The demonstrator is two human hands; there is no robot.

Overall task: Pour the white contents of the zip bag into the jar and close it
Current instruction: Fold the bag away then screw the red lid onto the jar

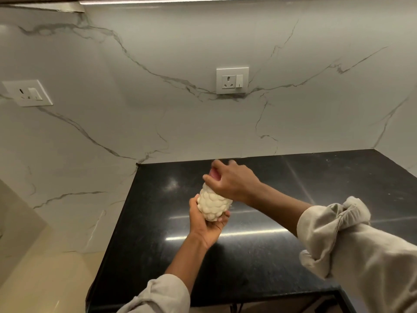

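Overhead, a strip light runs along the underside of the cabinet. Marble-veined wall wraps the corner on three sides, grey cracks running across it. Black polished bench below, flecked, with streaks of glare from the light.

Two white socket plates on the wall: one straight ahead above the bench, another off on the left-hand wall.

Person's arms reach in from the bottom edge, pale sleeves rolled up past the wrists.

Jar held up off the bench, above its middle, tilted with its top leaning away toward the wall. Bumpy, bubble-textured sides, showing white all the way through.

Left hand cups the jar from beneath, fingers curled round its base, thumb up along the left side.

Right hand sits over the jar's top, fingers bent down around a pinkish lid, only a sliver of it showing between the fingers. Whether the lid is seated fully, cannot tell; the hand is slightly blurred.
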